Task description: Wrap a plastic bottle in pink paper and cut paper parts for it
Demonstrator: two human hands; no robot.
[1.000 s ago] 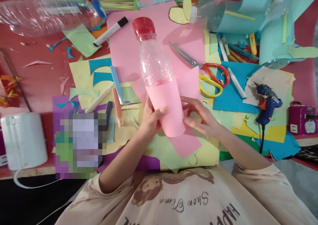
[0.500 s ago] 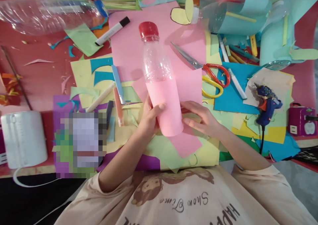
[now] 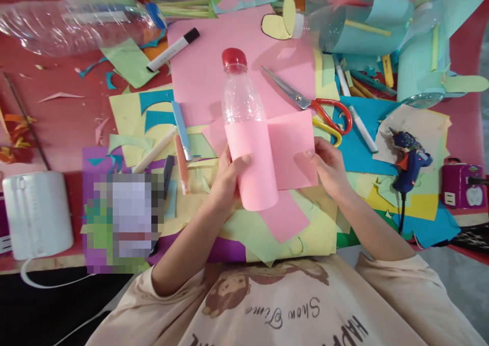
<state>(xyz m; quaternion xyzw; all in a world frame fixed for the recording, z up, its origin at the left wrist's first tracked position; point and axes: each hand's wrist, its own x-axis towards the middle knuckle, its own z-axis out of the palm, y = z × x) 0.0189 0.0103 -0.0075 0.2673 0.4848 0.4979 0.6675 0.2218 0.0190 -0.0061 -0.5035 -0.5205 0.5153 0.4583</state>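
A clear plastic bottle [image 3: 244,99] with a red cap leans slightly left in front of me. Pink paper [image 3: 292,150] covers its lower half, and a loose flap of that paper stretches out to the right. My left hand [image 3: 229,175] is wrapped round the bottle's left side, thumb on the pink front. My right hand [image 3: 329,165] pinches the flap's right edge between thumb and fingers. Just above the flap lie scissors [image 3: 305,101] with one red and one yellow handle. Beneath the bottle are overlapping coloured sheets.
To the right a blue glue gun [image 3: 410,165] rests on paper. A marker [image 3: 173,49] lies at the upper left below a large clear bottle [image 3: 76,22]. Paper-wrapped bottles [image 3: 372,25] stand or lie at the upper right. A white case [image 3: 36,213] sits at the left edge.
My right hand has moved right, drawing the paper's free end away from the bottle so the flap now shows. The bottle has shifted slightly, its cap lower and further right.
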